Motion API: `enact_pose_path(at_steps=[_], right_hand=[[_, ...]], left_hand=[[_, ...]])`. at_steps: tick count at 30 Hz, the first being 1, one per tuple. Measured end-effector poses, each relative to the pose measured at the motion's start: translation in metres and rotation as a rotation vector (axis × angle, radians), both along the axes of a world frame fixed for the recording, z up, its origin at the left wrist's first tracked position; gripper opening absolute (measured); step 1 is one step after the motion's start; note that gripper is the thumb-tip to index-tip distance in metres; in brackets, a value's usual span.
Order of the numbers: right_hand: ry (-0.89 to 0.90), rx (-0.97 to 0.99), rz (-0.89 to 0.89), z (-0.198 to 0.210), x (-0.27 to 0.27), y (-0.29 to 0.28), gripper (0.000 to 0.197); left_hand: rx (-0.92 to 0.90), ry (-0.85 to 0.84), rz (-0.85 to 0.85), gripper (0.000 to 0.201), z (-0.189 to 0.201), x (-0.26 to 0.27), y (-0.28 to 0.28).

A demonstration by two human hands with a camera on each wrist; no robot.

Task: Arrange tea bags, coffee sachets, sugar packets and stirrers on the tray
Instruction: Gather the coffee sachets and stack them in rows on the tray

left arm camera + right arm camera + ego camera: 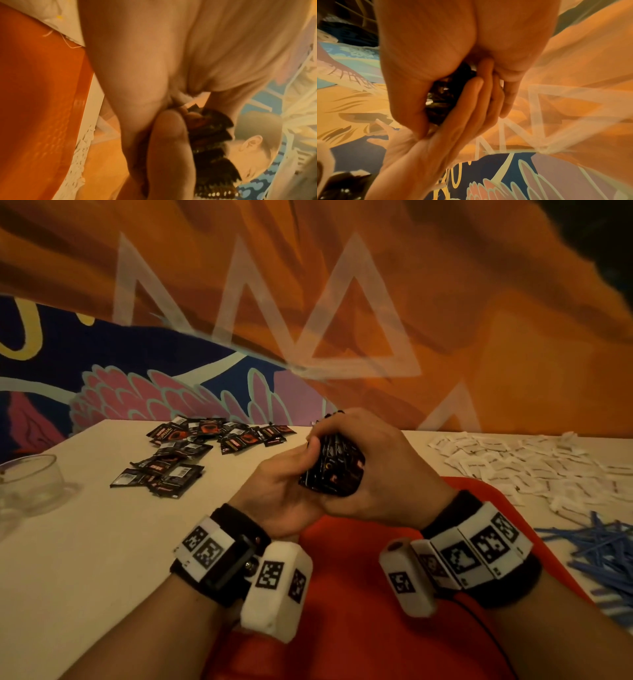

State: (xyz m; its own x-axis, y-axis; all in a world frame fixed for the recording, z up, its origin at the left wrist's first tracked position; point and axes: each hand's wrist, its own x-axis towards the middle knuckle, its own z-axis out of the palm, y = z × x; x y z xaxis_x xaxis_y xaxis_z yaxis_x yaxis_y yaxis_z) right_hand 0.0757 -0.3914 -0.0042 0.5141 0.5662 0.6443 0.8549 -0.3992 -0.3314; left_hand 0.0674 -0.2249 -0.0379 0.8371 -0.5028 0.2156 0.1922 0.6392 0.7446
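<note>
Both hands up, close together. Left hand (284, 491) cupped below, right hand (373, 467) curled on top, both gripping pack stack (334, 465).

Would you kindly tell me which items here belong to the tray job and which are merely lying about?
Job: red tray; coffee sachets stack in both hands; loose sachets; white packets; blue stirrers.
Lying about: glass bowl.

My head view is dim and warm, everything tinted orange. The wall (376, 285) smears toward the upper corners and lines bow at the edges. The tabletop (85, 542) is the brightest surface; no hard shadows. The glass (30, 481) at left is soft. Both wrist views are badly blurred: skin fills them, out of focus, and the sachets (214, 148) read as dark, grainy shapes.
</note>
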Motion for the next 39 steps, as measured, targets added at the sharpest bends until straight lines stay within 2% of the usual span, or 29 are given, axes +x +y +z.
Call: enact_pose_path(at_steps=[3, 7, 9, 13, 15, 17, 21, 23, 26, 28, 30, 32, 34, 37, 39], right_hand=[[0.077, -0.068, -0.016, 0.000, 0.001, -0.002, 0.073], [0.008, -0.045, -0.073, -0.003, 0.000, 0.000, 0.061], [0.034, -0.065, -0.073, -0.004, 0.000, 0.004, 0.067], [0.272, -0.168, 0.046, 0.004, 0.002, -0.010, 0.104], [0.321, -0.136, 0.062, 0.008, 0.003, -0.017, 0.107], [0.276, -0.097, 0.021, 0.007, 0.004, -0.017, 0.103], [0.267, -0.159, -0.017, -0.001, 0.008, -0.008, 0.095], [0.290, -0.188, -0.014, -0.004, 0.009, -0.007, 0.098], [0.331, -0.187, 0.018, -0.007, 0.011, -0.008, 0.108], [0.407, -0.098, 0.036, -0.007, 0.013, -0.010, 0.113], [0.531, 0.079, -0.001, -0.005, 0.015, -0.013, 0.107], [0.631, 0.211, -0.118, -0.003, 0.016, -0.015, 0.095], [0.671, 0.256, -0.192, -0.003, 0.020, -0.018, 0.070], [0.736, 0.341, -0.096, -0.005, 0.023, -0.018, 0.017], [0.746, 0.416, -0.066, -0.005, 0.025, -0.018, 0.013]], left_hand=[[0.075, -0.034, 0.056, 0.068, 0.001, -0.001, -0.007], [0.131, -0.002, 0.067, 0.088, 0.001, -0.003, -0.013], [0.115, 0.013, 0.068, 0.082, 0.002, -0.002, -0.014], [0.095, 0.059, 0.073, 0.065, 0.002, -0.001, -0.017], [0.116, 0.084, 0.093, 0.044, 0.003, -0.002, -0.018], [0.123, 0.115, 0.117, 0.034, 0.004, -0.001, -0.018], [0.054, 0.160, 0.138, 0.035, 0.007, -0.001, -0.016], [0.044, 0.160, 0.133, 0.034, 0.007, -0.001, -0.016], [0.134, 0.125, 0.121, 0.030, 0.004, 0.000, -0.016], [0.199, 0.133, 0.138, 0.033, 0.004, 0.002, -0.014], [0.222, 0.136, 0.186, 0.040, 0.004, 0.004, -0.012], [0.227, 0.137, 0.234, 0.046, 0.003, 0.007, -0.006], [0.238, 0.147, 0.263, 0.050, 0.003, 0.009, -0.003], [0.282, 0.088, 0.299, 0.033, 0.004, 0.009, -0.003], [0.307, 0.019, 0.319, 0.030, 0.006, 0.008, -0.005]])
